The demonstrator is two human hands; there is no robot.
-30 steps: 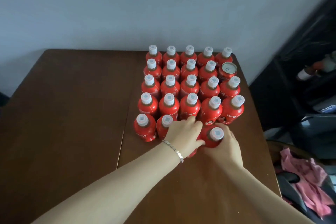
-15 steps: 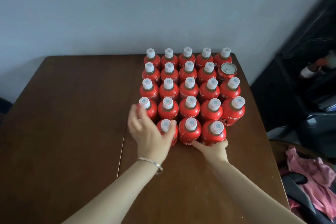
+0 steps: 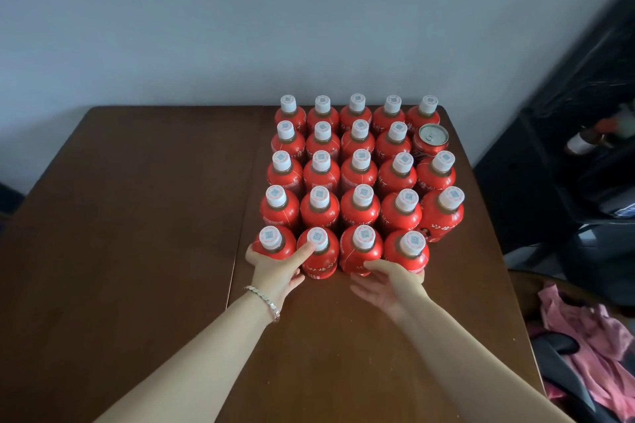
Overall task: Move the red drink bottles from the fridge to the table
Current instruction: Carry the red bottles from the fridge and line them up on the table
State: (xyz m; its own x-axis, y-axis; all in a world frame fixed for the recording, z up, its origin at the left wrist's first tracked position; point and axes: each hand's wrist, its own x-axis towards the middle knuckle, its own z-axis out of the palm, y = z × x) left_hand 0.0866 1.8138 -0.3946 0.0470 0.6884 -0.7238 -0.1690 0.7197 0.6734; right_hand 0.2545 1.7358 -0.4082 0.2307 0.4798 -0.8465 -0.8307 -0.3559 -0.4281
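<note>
I see the red bottles (image 3: 360, 175) standing upright in a tight block on the right half of the bench (image 3: 137, 216), white caps up. The back row sits just short of the far edge, close under the wall (image 3: 309, 27). The right-hand column stands near the right edge, so there is little room on those two sides. The front row has only four bottles, which leaves a gap at its right end. A can (image 3: 431, 142) fills the right end of the second row from the back.

My left grip (image 3: 275, 268) is curled round the front-left bottle (image 3: 275, 245), which stands on the bench. The thumb lies in the cleft between it and the second bottle (image 3: 318, 257), and the fingers wrap its outer side. A bracelet (image 3: 264, 300) circles that wrist. My right grip (image 3: 391, 285) is spread and loose, holding nothing, just at the foot of the two right-hand bottles of the front row. I cannot tell whether its thumb touches one.

Open room lies to the left, past a seam (image 3: 243, 216) that runs front to back just beside the block. There the dark brown wood is bare, and a strip is free along the near edge under my arms. The wall is plain pale grey-blue. Off the right edge stands dark shelving (image 3: 584, 148), with a pink cloth (image 3: 584, 336) lower down.
</note>
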